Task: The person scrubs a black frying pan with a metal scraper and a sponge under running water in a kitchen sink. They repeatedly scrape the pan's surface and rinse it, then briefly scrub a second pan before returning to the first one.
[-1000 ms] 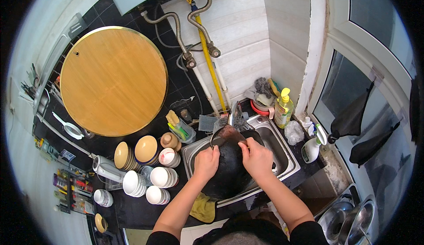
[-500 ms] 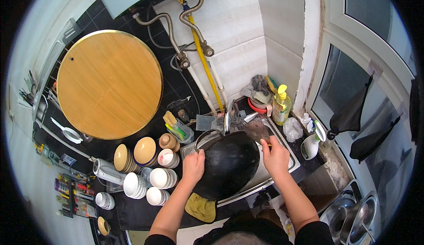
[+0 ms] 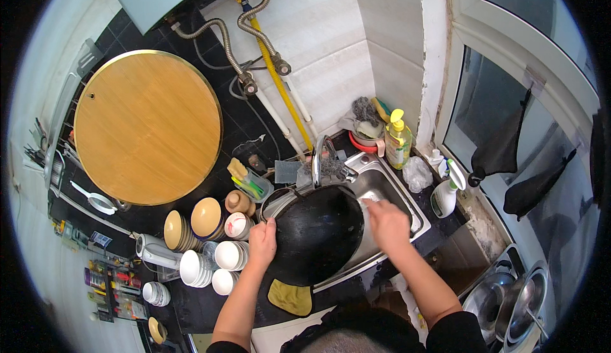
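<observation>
A black wok [image 3: 318, 235] is held tilted over the near left part of the steel sink [image 3: 407, 216]. My left hand [image 3: 262, 243] is closed on the wok's left edge, just below its wire loop handle [image 3: 279, 195]. By the wok's right edge, over the basin, my right hand [image 3: 388, 225] has curled fingers and is slightly blurred. Whatever it grips is hidden, though a bit of whitish foam shows at its fingertips. Behind the wok rises the chrome faucet [image 3: 318, 159].
White bowls [image 3: 229, 255], yellow bowls [image 3: 207, 218] and a white kettle [image 3: 156, 251] crowd the left counter. A yellow cloth [image 3: 291, 297] lies at the front edge. Dish soap [image 3: 398, 143] and a spray bottle [image 3: 445, 194] stand right. A round wooden board [image 3: 147, 127] leans behind.
My right hand has moved down and left toward the wok's right edge, and the brownish patch beyond it no longer shows. My left hand still grips the wok. The whole view has shifted slightly.
</observation>
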`<state>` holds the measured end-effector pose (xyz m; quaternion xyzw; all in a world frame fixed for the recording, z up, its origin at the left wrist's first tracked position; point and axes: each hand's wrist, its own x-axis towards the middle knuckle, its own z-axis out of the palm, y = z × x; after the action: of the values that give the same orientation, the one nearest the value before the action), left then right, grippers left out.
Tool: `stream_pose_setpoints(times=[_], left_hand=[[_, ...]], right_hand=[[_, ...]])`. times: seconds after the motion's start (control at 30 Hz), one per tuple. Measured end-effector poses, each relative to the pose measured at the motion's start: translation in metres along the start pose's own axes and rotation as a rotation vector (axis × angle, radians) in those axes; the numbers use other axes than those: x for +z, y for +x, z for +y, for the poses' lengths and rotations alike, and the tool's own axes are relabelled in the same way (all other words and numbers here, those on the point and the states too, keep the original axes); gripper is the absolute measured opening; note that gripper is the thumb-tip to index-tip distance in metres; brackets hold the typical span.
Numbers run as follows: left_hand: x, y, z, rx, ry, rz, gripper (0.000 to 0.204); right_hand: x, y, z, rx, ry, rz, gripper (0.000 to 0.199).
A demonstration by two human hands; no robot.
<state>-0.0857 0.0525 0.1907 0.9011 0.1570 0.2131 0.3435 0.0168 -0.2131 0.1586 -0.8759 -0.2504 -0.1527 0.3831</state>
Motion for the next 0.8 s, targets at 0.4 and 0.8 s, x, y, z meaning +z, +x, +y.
stream_pose_setpoints(times=[0.4, 0.8], left_hand=[[-0.033, -0.020, -0.043, -0.101, -0.129, 0.101, 0.038], [-0.033, -0.022, -0.050, -0.101, -0.049, 0.185, 0.044]], right_hand=[[0.008, -0.049, 0.059, 0.320, 0.162, -0.010, 0.021], [0.028, -0.067, 0.045, 0.346, 0.291, -0.256, 0.023]])
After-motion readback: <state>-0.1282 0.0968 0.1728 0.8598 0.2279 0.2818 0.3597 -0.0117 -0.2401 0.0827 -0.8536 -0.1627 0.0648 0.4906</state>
